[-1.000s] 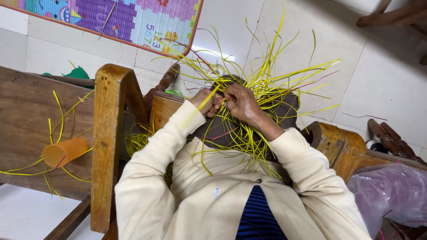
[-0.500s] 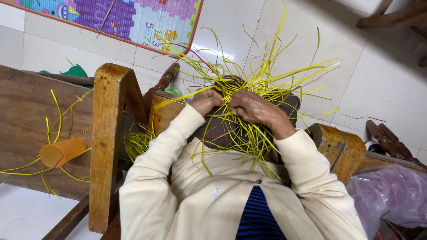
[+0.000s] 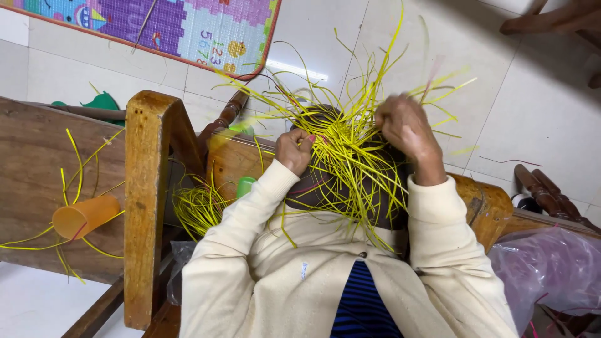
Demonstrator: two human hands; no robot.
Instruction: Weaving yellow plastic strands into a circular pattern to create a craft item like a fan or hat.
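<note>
Yellow strips [image 3: 350, 156] run through both sets of fingers. The left hand [image 3: 294, 150] is curled tight, its fingers [image 3: 305, 139] pinching a few strands against the dark rounded form [image 3: 325, 188] that the weave covers. The right hand [image 3: 404, 128] is lifted a little above the work; it is blurred, so whether its fingers are pinching a strand or only brushing the loose ends I cannot tell.

By the look of it, the weaving is in mid-course: one hand pins the crossing while the other draws a strand. The next move would call for keeping that pinch firm and leading the free strip over or under its neighbours without loosening what is laid.

Beneath and between the two hands, the woven mass rests in the lap, with loose ends fanning far and right over the white tiled floor [image 3: 532, 112].

Further out: cream sleeves, a wooden chair frame [image 3: 147, 188] at left, a coil of spare yellow strips [image 3: 197, 209] just beside it, and an orange plastic cup [image 3: 84, 216] lying on its side on the wooden seat (a few stray strands around it). A translucent purple bag [image 3: 551, 269] sits near right.
</note>
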